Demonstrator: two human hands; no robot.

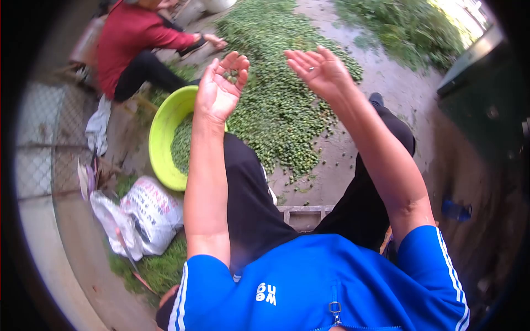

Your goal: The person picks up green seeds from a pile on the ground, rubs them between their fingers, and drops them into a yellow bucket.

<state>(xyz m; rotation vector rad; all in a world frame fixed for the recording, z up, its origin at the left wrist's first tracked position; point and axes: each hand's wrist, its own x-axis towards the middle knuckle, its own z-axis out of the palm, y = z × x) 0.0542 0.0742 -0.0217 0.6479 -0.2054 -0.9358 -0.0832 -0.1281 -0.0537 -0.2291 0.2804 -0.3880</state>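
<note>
We held both hands up, palms turned toward us, above the spread of small green fruits (276,105) on the ground. Our left hand (221,88) was loosely cupped, fingers curled halfway in, and a few of the small green fruits sat in the hollow near the fingertips, held by the curl and not pinched. Our right hand (320,69) was open and flat, fingers spread and slightly bent, with nothing in it that we could make out.

What mattered most was where the yellow-green basin (160,138) lay from the loaded hand. It sat to the left of our left knee, below and slightly left of the left hand, tipped so that its mouth faced us, and it already held a layer of the green fruits. The left hand was plainly the nearer one; the right hand was well apart from the basin, on the far side of our legs, over the right edge of the pile. The pile itself ran away from us in a long band, from between our knees toward the top of the view.

Beyond the basin another person in a red top (130,38) sat with a hand at the far edge of the pile. A white printed sack (146,212) lay near the basin on our left.
</note>
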